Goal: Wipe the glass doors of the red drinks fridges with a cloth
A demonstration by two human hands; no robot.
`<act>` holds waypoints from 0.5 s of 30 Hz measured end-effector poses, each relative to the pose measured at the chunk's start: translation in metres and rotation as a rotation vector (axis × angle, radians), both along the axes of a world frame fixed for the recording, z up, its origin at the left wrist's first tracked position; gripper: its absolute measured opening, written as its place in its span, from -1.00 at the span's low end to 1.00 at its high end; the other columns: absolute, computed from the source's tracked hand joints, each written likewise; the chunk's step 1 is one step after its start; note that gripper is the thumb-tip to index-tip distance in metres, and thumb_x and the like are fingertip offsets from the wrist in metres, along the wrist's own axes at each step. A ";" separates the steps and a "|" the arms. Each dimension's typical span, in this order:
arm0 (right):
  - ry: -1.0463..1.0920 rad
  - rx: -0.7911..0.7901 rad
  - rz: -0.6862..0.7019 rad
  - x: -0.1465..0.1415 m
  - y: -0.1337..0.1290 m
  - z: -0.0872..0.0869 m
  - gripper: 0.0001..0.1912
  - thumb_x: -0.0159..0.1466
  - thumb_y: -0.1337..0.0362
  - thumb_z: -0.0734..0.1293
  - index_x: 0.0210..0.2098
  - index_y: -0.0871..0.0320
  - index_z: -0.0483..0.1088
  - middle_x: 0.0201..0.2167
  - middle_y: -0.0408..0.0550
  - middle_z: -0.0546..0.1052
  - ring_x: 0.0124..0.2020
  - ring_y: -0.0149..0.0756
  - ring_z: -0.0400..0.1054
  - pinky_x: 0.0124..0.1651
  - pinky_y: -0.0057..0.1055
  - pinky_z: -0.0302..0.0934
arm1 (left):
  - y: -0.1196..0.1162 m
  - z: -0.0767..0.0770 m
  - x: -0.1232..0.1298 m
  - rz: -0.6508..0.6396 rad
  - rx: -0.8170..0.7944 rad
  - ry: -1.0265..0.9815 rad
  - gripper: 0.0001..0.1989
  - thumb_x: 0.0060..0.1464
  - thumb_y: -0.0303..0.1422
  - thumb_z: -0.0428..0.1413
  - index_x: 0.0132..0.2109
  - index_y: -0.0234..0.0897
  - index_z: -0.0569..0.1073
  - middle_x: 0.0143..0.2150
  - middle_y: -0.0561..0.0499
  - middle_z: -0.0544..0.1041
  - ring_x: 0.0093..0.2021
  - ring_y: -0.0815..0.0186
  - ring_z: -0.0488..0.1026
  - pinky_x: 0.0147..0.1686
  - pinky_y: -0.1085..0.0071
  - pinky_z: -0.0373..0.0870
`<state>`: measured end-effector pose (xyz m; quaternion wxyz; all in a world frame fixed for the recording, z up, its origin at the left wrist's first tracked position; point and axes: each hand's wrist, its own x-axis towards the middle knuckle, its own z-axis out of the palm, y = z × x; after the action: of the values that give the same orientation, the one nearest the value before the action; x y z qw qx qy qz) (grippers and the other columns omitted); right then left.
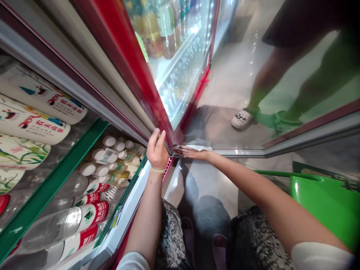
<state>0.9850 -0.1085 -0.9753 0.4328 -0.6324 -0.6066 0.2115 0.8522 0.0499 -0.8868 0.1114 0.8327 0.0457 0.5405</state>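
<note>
My right hand (194,152) presses a thin white cloth or tissue (201,147) against the bottom hinge-side corner of an open glass cooler door (225,123). Its fingers point left along the door's silver lower frame (239,153). Beside it, my left hand (157,153) is raised at the cooler's front edge, fingers stretched upward near the red post (152,101). Nothing shows in that hand, though its palm is partly hidden. Left of it, small white-capped bottles (102,157) stand inside the cooler.
Large water bottles (70,219) fill the lower left, beside a green shelf edge (56,187). Bigger labelled containers (36,118) sit farther left. Another lit cooler (174,71) stands ahead. A green basket (323,202) is at right. Through the glass, a person's legs and clog (243,118) show.
</note>
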 end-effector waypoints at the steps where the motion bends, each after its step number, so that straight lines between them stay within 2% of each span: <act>1: -0.099 0.058 -0.007 -0.002 0.001 0.005 -0.55 0.37 0.07 0.42 0.16 0.14 0.39 0.13 0.05 0.48 0.04 -0.14 0.46 0.04 -0.07 0.45 | -0.001 0.001 -0.001 0.019 -0.003 -0.005 -0.61 0.44 -0.41 -0.14 0.12 -0.30 0.56 0.11 -0.21 0.59 0.22 0.28 0.51 0.23 0.30 0.47; 3: -0.387 0.194 -0.021 -0.002 0.003 0.020 -0.65 0.47 0.22 0.24 -0.02 0.40 0.50 0.04 0.08 0.58 0.01 -0.30 0.53 0.06 -0.23 0.51 | -0.002 0.003 -0.003 0.047 -0.007 -0.011 -0.62 0.44 -0.39 -0.13 0.10 -0.31 0.57 0.06 -0.20 0.60 0.18 0.27 0.53 0.21 0.30 0.48; 4: -0.494 0.250 -0.029 -0.002 0.004 0.029 -0.62 0.47 0.35 0.13 -0.16 0.46 0.53 0.00 0.10 0.63 0.03 -0.40 0.55 0.10 -0.36 0.47 | -0.003 0.005 -0.004 0.061 -0.012 -0.018 -0.62 0.44 -0.38 -0.13 0.09 -0.31 0.56 0.05 -0.20 0.61 0.17 0.27 0.54 0.20 0.29 0.49; 5: -0.573 0.285 -0.038 -0.002 0.005 0.037 -0.55 0.43 0.47 0.05 -0.28 0.41 0.55 0.00 0.12 0.65 0.09 -0.48 0.52 -0.07 -0.51 0.49 | -0.003 0.006 -0.004 0.076 -0.020 -0.027 -0.63 0.44 -0.38 -0.12 0.09 -0.31 0.56 0.04 -0.21 0.60 0.16 0.27 0.54 0.19 0.29 0.50; 6: -0.620 0.291 -0.044 -0.001 0.006 0.044 -0.52 0.38 0.54 -0.01 -0.23 0.44 0.55 0.06 0.12 0.63 0.18 -0.54 0.44 0.21 -0.50 0.24 | -0.004 0.007 -0.005 0.091 -0.029 -0.039 -0.64 0.44 -0.37 -0.11 0.09 -0.31 0.56 0.03 -0.21 0.60 0.14 0.26 0.55 0.17 0.29 0.51; 7: -0.632 0.263 -0.048 -0.001 0.008 0.048 -0.49 0.37 0.58 -0.03 -0.11 0.39 0.55 0.17 0.08 0.56 0.29 -0.55 0.31 0.28 -0.47 0.18 | -0.004 0.008 -0.005 0.103 -0.035 -0.052 -0.65 0.44 -0.36 -0.10 0.08 -0.31 0.55 0.01 -0.20 0.60 0.13 0.26 0.56 0.15 0.29 0.52; 9: -0.563 0.126 -0.033 0.000 0.013 0.048 -0.45 0.39 0.56 0.04 0.20 0.15 0.45 0.35 -0.06 0.38 0.44 -0.41 0.08 0.46 -0.24 0.04 | -0.006 0.009 -0.004 0.120 -0.038 -0.064 -0.67 0.44 -0.36 -0.09 0.06 -0.31 0.55 -0.01 -0.20 0.59 0.11 0.27 0.56 0.13 0.29 0.53; 10: -0.512 0.045 -0.017 0.001 0.014 0.045 -0.43 0.41 0.54 0.04 0.30 0.12 0.36 0.38 -0.07 0.34 0.45 -0.37 0.06 0.50 -0.20 -0.02 | -0.008 0.009 -0.003 0.124 -0.035 -0.065 -0.67 0.44 -0.36 -0.09 0.05 -0.31 0.55 -0.02 -0.20 0.59 0.10 0.27 0.56 0.12 0.29 0.54; 12: -0.430 -0.071 0.028 0.002 0.013 0.036 -0.40 0.41 0.51 0.03 0.36 0.12 0.28 0.36 -0.06 0.38 0.43 -0.32 0.14 0.52 -0.19 -0.03 | -0.012 0.009 0.000 0.114 -0.023 -0.060 -0.67 0.44 -0.37 -0.10 0.05 -0.31 0.55 -0.02 -0.20 0.59 0.10 0.28 0.56 0.14 0.29 0.53; 15: -0.397 -0.114 0.048 0.006 -0.009 0.031 -0.38 0.43 0.46 0.01 0.43 0.09 0.18 0.39 -0.07 0.35 0.43 -0.29 0.16 0.52 -0.18 -0.04 | -0.017 0.009 0.003 0.040 0.000 -0.050 -0.67 0.43 -0.41 -0.10 0.07 -0.31 0.54 0.01 -0.20 0.59 0.13 0.28 0.54 0.18 0.28 0.50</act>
<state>0.9915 -0.1176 -0.9444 0.2631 -0.6706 -0.6820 0.1267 0.8555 0.0325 -0.8778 0.1018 0.8178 0.0594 0.5633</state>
